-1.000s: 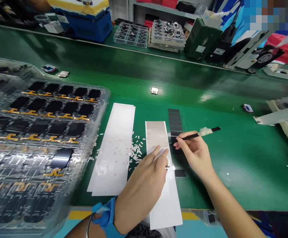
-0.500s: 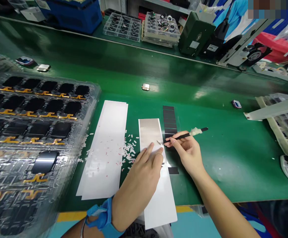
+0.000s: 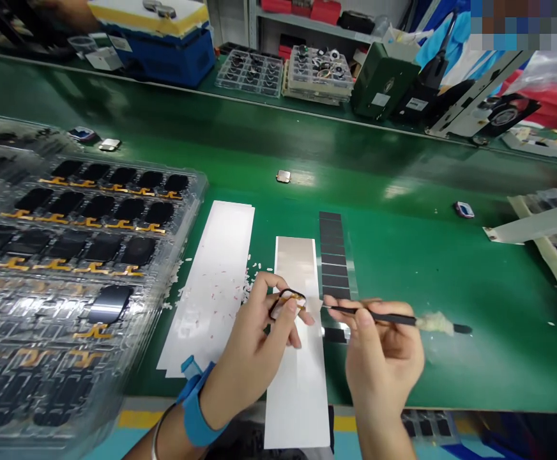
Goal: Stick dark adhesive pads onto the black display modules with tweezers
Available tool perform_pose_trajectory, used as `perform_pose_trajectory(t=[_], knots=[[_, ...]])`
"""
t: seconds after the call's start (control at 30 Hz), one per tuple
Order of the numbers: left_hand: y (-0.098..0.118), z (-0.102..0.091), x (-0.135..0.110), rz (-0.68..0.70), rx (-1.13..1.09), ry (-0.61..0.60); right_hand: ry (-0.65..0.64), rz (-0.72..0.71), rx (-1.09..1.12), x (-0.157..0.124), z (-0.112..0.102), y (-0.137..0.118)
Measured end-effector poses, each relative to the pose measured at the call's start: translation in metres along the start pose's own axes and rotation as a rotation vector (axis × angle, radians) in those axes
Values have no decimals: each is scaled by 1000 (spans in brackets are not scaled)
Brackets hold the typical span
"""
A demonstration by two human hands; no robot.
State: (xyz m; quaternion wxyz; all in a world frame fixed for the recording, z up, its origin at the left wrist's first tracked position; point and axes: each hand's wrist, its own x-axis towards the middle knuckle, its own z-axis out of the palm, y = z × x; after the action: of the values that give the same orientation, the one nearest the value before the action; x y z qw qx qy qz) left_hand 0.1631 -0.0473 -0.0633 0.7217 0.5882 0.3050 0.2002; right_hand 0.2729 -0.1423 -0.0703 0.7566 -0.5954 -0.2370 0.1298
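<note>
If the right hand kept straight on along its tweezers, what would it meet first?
Probably the gold-edged frame held in the left hand, just past the tips of the tweezers in the right hand; depth is unclear.

A blue wrist strap (image 3: 193, 409), a green workbench (image 3: 427, 377), black display panels (image 3: 97, 249) with gold flex cables (image 3: 94, 333).

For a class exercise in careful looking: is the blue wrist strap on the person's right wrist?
No, the blue wrist strap is on the left wrist, behind the left hand; the right hand shows none.
</note>
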Motion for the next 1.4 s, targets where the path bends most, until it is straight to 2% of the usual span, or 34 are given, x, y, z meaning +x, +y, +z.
perform_pose_trajectory(t=[0.1,0.23,0.37,0.57,1.0,1.2,1.4], knots=[[3,2,-1,-40,-195,-75,-8,-14,17,-12,11,3],[4,4,-2,-47,-290,-122,-21,-60,-17,-16,17,7],[2,6,-3,-3,-286,-116,-6,-86,-15,-15,18,8],[1,6,-3,-14,-226,-107,-12,-97,40,-16,18,8],[-6,6,-4,-12,-237,-77,-3,-106,35,-16,19,9],[-5,9,-4,28,-230,-54,-37,-173,45,-16,16,12],[-9,10,-3,66,-276,-45,-49,-128,95,-17,18,12]])
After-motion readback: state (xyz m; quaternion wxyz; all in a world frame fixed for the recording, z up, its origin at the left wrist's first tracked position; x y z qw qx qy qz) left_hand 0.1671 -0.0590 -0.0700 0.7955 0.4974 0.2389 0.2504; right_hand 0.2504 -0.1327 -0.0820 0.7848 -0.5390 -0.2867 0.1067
